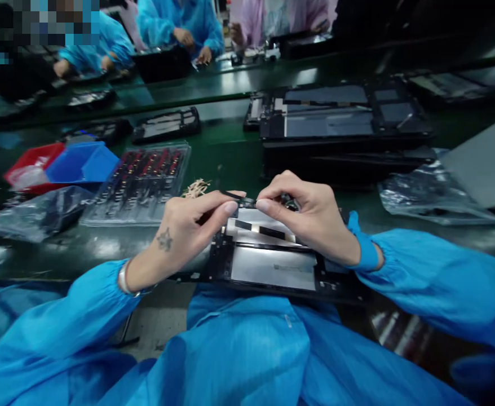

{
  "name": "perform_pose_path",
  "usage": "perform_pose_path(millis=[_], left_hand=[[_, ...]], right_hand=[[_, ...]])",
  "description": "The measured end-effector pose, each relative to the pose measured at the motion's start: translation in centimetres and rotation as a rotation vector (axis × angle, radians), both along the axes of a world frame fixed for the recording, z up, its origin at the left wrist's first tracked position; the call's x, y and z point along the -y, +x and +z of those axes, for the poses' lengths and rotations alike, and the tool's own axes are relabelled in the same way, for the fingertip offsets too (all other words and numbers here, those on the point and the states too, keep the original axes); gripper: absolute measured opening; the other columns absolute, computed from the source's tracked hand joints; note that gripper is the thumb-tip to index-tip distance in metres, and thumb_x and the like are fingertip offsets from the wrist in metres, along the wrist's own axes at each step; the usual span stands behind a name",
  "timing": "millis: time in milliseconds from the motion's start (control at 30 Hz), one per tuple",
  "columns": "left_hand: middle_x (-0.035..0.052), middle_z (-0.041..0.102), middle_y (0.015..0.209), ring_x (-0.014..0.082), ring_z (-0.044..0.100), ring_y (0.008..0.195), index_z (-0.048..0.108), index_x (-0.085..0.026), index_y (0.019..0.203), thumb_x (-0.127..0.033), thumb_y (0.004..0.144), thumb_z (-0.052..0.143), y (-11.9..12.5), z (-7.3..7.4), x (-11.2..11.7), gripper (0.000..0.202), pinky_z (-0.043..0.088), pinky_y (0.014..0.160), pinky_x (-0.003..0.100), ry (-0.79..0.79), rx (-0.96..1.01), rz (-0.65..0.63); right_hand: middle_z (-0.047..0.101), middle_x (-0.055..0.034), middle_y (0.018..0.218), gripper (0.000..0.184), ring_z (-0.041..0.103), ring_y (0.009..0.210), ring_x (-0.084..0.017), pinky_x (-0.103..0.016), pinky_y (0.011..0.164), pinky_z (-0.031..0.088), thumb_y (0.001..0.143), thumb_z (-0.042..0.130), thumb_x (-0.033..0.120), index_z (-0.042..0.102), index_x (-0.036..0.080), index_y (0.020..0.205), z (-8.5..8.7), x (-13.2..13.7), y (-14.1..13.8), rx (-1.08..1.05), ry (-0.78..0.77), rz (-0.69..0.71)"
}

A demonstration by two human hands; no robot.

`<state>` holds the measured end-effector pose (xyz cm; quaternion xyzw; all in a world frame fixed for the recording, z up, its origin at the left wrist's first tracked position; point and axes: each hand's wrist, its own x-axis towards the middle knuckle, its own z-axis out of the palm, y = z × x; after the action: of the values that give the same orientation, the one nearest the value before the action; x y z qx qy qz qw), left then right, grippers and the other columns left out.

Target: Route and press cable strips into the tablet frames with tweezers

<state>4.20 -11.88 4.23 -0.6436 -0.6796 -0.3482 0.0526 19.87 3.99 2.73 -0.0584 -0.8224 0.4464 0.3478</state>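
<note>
In front of me a black tablet housing [273,268] with silvery panels lies at the near edge of the bench. Above its far side, my left hand [192,223] pinches one end of a small dark strip-like part [244,198]. My right hand [302,214] has thumb and forefinger closed at the other end of that part. Its exact kind is too small to make out. A black strip with pale patches [264,230] runs across the housing between my hands. The housing's far right portion is hidden under my right hand and wrist.
Left of my hands stand a clear tray of small parts [140,180], a blue bin [82,163], a red bin [31,163] and a plastic bag [40,217]. Thin tan strips [197,189] lie beyond my left hand. Stacked housings [327,118] stand ahead. Co-workers [180,28] sit opposite.
</note>
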Motion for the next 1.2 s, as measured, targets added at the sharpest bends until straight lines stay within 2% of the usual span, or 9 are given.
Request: perform_pose_path(millis=[133,300,567,633,700,767,833,1000,1200], left_hand=[[0.0009,0.077,0.079,0.0124,0.067,0.058,0.072,-0.019,0.121,-0.034,0.106,0.05,-1.6,-1.4,-0.2,0.03,0.044,0.053,0.021,-0.136,-0.195,-0.103],[0.0038,0.079,0.095,0.0169,0.073,0.07,0.068,-0.019,0.12,-0.034,0.107,0.047,-3.2,-2.9,-2.0,0.029,0.048,0.059,0.024,-0.141,-0.315,-0.177],[0.0064,0.07,0.087,0.0179,0.067,0.077,0.067,-0.013,0.112,-0.024,0.106,0.046,-3.2,-3.1,-5.1,0.024,0.05,0.066,0.027,-0.152,-0.323,-0.369],[0.0096,0.069,0.099,0.0202,0.066,0.09,0.065,-0.013,0.114,-0.024,0.106,0.046,-3.2,-3.3,-5.7,0.024,0.053,0.075,0.03,-0.157,-0.301,-0.43],[0.0131,0.066,0.121,0.0223,0.064,0.109,0.061,-0.014,0.12,-0.026,0.107,0.045,-3.3,-3.8,-6.2,0.024,0.054,0.089,0.033,-0.194,-0.24,-0.49],[0.0142,0.058,0.138,0.0223,0.058,0.125,0.056,-0.015,0.126,-0.028,0.108,0.044,-3.4,-4.4,-6.5,0.025,0.052,0.099,0.034,-0.268,-0.178,-0.532],[0.0133,0.053,0.146,0.0207,0.054,0.132,0.051,-0.017,0.13,-0.03,0.108,0.043,-3.6,-4.8,-6.7,0.026,0.049,0.105,0.032,-0.344,-0.147,-0.548],[0.0111,0.048,0.151,0.0187,0.051,0.137,0.048,-0.019,0.134,-0.03,0.109,0.041,-3.6,-5.3,-6.8,0.028,0.045,0.11,0.029,-0.424,-0.14,-0.555],[0.0136,0.05,0.151,0.0216,0.053,0.135,0.051,-0.015,0.13,-0.028,0.109,0.039,-3.2,-4.9,-6.8,0.027,0.049,0.106,0.032,-0.405,-0.214,-0.568]], right_hand=[[0.066,-0.0021,0.08,0.015,0.056,0.08,-0.02,-0.036,0.072,0.04,0.093,0.062,0.021,0.066,0.024,0.079,0.7,-2.2,2.6,0.186,0.189,-0.063],[0.065,-0.0049,0.083,0.014,0.054,0.081,-0.022,-0.036,0.069,0.037,0.091,0.055,0.02,0.064,0.023,0.081,0.4,-4.9,5.0,0.491,0.344,-0.039],[0.065,-0.0026,0.08,0.017,0.056,0.079,-0.019,-0.032,0.068,0.037,0.093,0.057,0.027,0.064,0.021,0.078,-0.7,-7.5,5.6,0.677,0.245,0.059],[0.065,-0.0016,0.079,0.017,0.057,0.078,-0.018,-0.031,0.066,0.036,0.093,0.058,0.028,0.065,0.022,0.079,-0.9,-7.8,5.7,0.693,0.235,0.058],[0.065,-0.0009,0.077,0.017,0.056,0.073,-0.017,-0.031,0.064,0.034,0.092,0.058,0.029,0.066,0.022,0.078,-1.1,-8.0,5.6,0.709,0.228,0.047],[0.065,-0.0008,0.076,0.018,0.056,0.07,-0.017,-0.031,0.062,0.033,0.092,0.058,0.03,0.066,0.021,0.079,-1.2,-8.0,5.5,0.731,0.22,0.029],[0.066,-0.0011,0.076,0.019,0.056,0.068,-0.016,-0.031,0.062,0.032,0.092,0.057,0.031,0.067,0.021,0.08,-1.1,-7.9,5.3,0.76,0.222,0.006],[0.067,-0.0028,0.08,0.021,0.058,0.074,-0.017,-0.03,0.065,0.033,0.093,0.053,0.032,0.065,0.019,0.083,-0.5,-7.7,5.1,0.871,0.258,0.004],[0.066,-0.0034,0.083,0.023,0.057,0.075,-0.018,-0.031,0.066,0.032,0.094,0.05,0.034,0.064,0.018,0.085,-0.2,-7.7,5.0,0.945,0.276,-0.008]])
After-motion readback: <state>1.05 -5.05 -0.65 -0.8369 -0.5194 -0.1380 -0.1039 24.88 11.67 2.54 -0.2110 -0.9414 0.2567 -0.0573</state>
